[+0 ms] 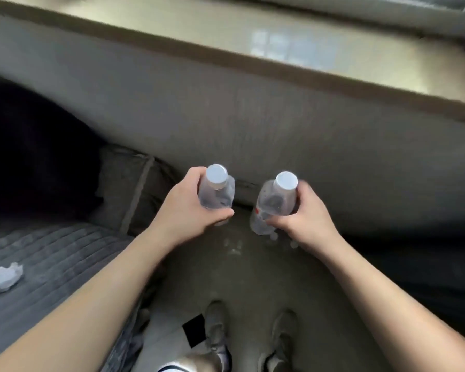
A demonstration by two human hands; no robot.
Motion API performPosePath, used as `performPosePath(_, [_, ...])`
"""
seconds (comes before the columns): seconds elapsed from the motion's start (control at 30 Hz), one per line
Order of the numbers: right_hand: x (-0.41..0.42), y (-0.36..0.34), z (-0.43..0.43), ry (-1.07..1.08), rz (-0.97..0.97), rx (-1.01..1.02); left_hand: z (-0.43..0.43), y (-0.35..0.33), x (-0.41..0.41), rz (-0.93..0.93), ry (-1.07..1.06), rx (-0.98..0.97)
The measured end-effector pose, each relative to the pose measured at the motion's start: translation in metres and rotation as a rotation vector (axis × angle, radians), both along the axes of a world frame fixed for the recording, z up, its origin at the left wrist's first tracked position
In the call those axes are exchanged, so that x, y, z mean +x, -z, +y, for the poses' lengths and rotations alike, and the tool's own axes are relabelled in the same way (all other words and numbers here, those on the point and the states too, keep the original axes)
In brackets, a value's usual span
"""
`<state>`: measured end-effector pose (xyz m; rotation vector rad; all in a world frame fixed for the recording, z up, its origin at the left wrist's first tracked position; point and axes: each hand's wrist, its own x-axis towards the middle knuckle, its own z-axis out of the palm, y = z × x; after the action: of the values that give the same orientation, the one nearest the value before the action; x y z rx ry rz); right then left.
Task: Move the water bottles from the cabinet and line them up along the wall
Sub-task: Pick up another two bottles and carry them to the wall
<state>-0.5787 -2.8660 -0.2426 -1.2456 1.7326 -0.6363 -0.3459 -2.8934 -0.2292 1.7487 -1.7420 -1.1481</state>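
I hold one clear plastic water bottle in each hand, both upright with white caps. My left hand [188, 208] is wrapped around the left bottle [217, 191]. My right hand [304, 216] grips the right bottle [273, 205], which has a small red mark on its label. Both bottles hang above the brownish floor [242, 269], close to the grey wall [253, 124] ahead. Whether their bases touch the floor is hidden by my hands. The cabinet is out of view.
A grey ribbed bed cover [51, 259] lies at the left with crumpled white paper [6, 275] on it and a pillow [129, 183] against the wall. A window sill [279, 44] runs above the wall. My shoes [218, 331] stand below.
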Motion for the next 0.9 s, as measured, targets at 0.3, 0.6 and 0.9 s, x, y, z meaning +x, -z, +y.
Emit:
performPosePath(0.3, [-0.01,0.24,-0.01,-0.083,-0.022,0.019,-0.017,0.24,-0.025,0.025,-0.066,0.015])
performPosePath(0.6, [-0.007,0.44,-0.018,-0.15,0.108,-0.029,-0.045,0.443,-0.028,0.027,0.026,0.041])
performPosePath(0.9, [-0.008,0.544,-0.009,-0.207,0.141,-0.057,-0.051,0.555,-0.027,-0.017,0.086,-0.011])
